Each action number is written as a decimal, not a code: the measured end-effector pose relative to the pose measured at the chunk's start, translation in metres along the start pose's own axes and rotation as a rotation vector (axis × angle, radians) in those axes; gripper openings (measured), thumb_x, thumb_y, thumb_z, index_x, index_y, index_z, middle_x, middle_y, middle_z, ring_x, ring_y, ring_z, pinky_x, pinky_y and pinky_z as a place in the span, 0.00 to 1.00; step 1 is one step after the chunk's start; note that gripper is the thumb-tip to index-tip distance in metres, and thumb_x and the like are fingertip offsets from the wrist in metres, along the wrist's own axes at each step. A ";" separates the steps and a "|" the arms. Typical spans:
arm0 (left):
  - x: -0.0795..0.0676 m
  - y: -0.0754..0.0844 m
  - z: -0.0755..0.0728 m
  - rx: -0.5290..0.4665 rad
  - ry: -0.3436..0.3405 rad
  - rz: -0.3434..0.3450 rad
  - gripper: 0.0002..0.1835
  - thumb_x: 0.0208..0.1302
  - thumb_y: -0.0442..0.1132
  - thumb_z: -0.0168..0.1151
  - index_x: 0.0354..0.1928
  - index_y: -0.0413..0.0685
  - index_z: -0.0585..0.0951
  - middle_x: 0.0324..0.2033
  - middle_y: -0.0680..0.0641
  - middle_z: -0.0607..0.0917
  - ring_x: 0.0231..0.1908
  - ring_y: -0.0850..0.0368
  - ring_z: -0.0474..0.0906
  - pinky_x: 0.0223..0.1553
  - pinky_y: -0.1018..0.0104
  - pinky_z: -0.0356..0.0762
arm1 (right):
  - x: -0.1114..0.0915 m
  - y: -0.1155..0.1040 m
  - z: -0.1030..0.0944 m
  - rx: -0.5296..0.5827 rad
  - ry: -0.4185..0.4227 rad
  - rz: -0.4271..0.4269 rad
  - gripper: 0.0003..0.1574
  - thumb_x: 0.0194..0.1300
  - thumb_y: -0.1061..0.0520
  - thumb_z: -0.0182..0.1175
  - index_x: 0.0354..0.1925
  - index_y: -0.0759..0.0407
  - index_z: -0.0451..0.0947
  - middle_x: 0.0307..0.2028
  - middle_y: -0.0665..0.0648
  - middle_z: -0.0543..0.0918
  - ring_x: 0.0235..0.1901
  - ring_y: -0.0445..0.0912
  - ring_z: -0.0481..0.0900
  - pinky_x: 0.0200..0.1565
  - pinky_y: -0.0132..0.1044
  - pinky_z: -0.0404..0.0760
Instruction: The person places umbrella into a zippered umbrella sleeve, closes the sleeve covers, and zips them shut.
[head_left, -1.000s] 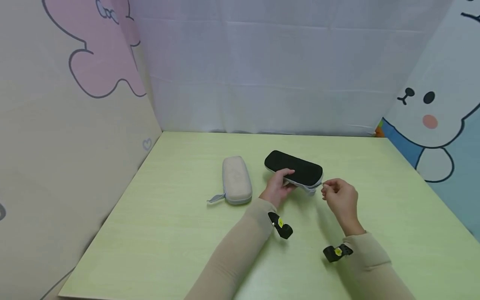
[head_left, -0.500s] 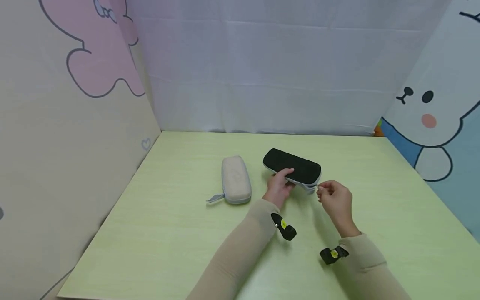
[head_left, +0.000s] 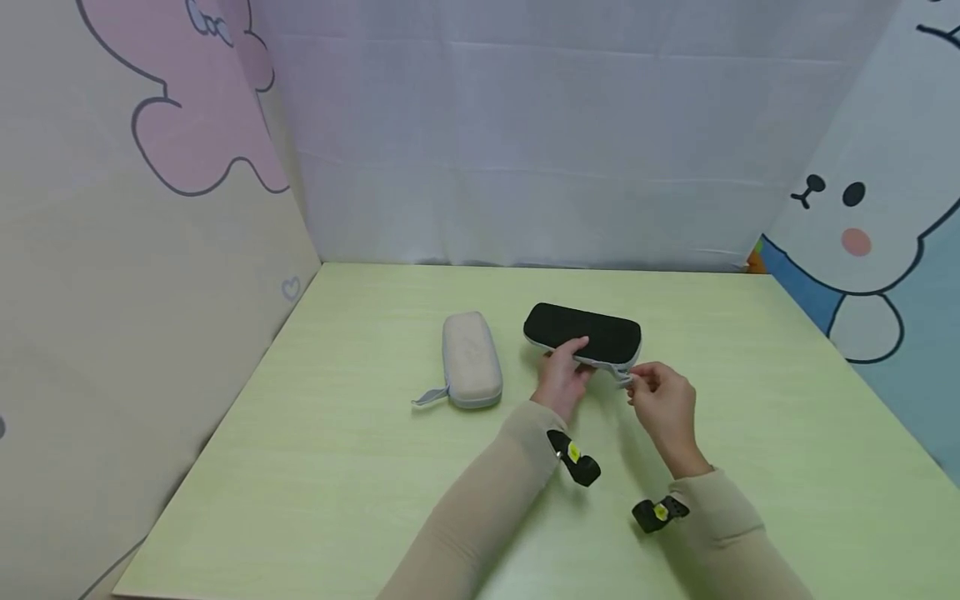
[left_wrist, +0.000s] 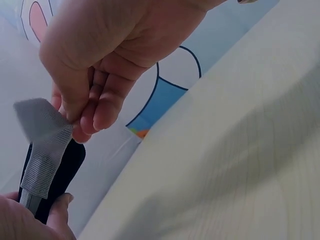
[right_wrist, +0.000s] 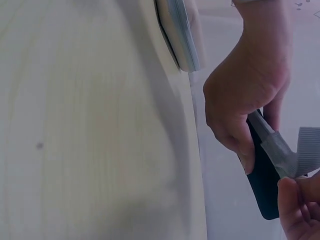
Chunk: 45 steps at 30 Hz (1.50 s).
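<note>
A black zip case [head_left: 585,332] with a grey zipped edge is held above the table, tilted, its black face up in the head view. My left hand [head_left: 564,379] grips its near long side, thumb on the black face and fingers beneath. At the near right corner, my right hand [head_left: 663,407] pinches the zipper pull, which its fingertips mostly hide. A grey ribbed fabric tab [left_wrist: 45,165] sticks out from the zipped edge right beside those fingertips, and the right wrist view shows this tab [right_wrist: 285,157] between the two hands.
A beige zip case [head_left: 472,360] with a grey fabric tab [head_left: 430,397] lies on the pale green table [head_left: 300,467], left of the hands. Behind the table hangs a white cloth [head_left: 480,150]. Walls with cartoon drawings stand on both sides.
My right hand has moved left along the black case's near edge, up to the fabric tab. The case has turned slightly in my left hand. The beige case stays where it was.
</note>
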<state>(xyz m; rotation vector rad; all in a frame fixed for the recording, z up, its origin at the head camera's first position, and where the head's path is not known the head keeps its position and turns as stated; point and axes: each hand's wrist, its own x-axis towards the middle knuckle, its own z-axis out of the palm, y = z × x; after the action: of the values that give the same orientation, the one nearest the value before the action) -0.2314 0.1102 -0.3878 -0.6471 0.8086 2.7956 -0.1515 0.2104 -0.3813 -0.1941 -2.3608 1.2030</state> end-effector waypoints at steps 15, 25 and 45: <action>-0.008 -0.005 0.003 0.002 -0.013 -0.013 0.32 0.50 0.19 0.59 0.57 0.37 0.61 0.45 0.38 0.75 0.45 0.42 0.74 0.49 0.51 0.73 | -0.005 0.000 0.007 -0.003 0.065 -0.132 0.09 0.54 0.76 0.52 0.30 0.70 0.77 0.24 0.64 0.82 0.18 0.46 0.77 0.18 0.23 0.70; -0.003 -0.006 0.004 0.118 -0.004 -0.017 0.25 0.49 0.20 0.61 0.51 0.32 0.69 0.41 0.39 0.79 0.44 0.44 0.77 0.48 0.54 0.75 | -0.007 0.000 0.008 -0.059 0.085 -0.271 0.13 0.51 0.78 0.53 0.29 0.64 0.65 0.22 0.62 0.81 0.19 0.50 0.75 0.19 0.33 0.69; 0.005 -0.015 -0.004 0.743 0.023 0.051 0.09 0.44 0.31 0.71 0.22 0.42 0.78 0.16 0.52 0.78 0.12 0.64 0.69 0.16 0.74 0.67 | 0.008 0.017 -0.024 -0.041 0.018 -0.064 0.06 0.58 0.64 0.63 0.31 0.68 0.80 0.20 0.59 0.80 0.17 0.38 0.72 0.19 0.27 0.69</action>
<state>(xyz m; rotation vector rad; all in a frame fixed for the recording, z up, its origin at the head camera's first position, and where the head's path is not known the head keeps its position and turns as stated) -0.2305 0.1203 -0.4000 -0.5124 1.7384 2.2472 -0.1484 0.2411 -0.3799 -0.1418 -2.3586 1.1197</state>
